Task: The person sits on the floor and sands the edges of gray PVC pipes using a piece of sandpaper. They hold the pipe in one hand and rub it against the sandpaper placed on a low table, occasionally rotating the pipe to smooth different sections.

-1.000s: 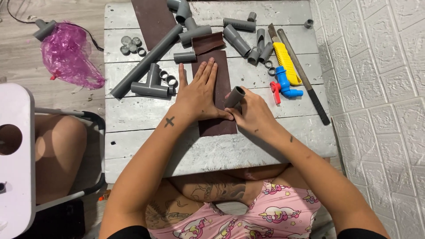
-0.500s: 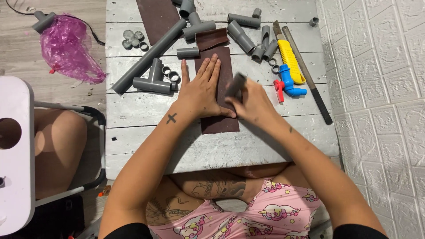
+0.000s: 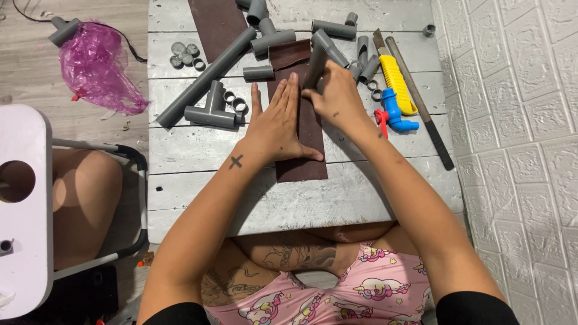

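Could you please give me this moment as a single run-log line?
left hand: flat on brown sandpaper strip | right hand: grip on short grey pipe, end on strip | surface: white plank table

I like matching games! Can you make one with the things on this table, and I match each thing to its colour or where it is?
Things:
1. long pipe
2. plastic bag
3. valve
4. strip of sandpaper

Descriptions:
A. pink, lying on the floor beside the table
B. brown, pressed flat under the left hand
C. grey, lying slantwise across the boards
D. blue with a red handle, right of the right hand

Pairs: 1-C, 2-A, 3-D, 4-B
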